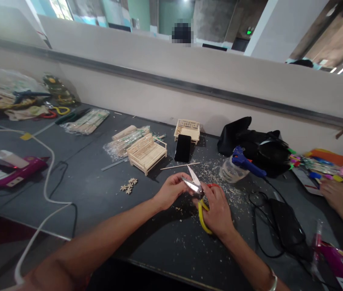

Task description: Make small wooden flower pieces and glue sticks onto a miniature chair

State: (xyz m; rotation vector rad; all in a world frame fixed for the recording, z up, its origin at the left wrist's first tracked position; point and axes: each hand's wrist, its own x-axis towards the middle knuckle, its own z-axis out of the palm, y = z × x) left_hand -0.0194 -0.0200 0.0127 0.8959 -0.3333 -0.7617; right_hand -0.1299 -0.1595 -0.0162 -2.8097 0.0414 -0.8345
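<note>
My right hand (218,208) is wrapped round the handles of a pair of scissors (202,214) with one yellow and one red loop. The blades stand apart and point up and to the left. Close against them, my left hand (171,190) has its fingers pinched together; what sits between them is too small to make out. A thin wooden stick (180,165) lies just beyond the blades. Behind it are a small bench made of sticks (147,152), a black phone (183,148) and a second stick-built seat (187,128). Small wooden flower shapes (128,186) lie to the left.
Wood chips are scattered over the dark table (98,210). A blue glue gun (247,161) rests on a plastic cup (230,171) beside a black bag (259,145). Cables, a power adapter (289,222) and another person's hand (338,194) are at right. A purple power strip (16,171) lies left.
</note>
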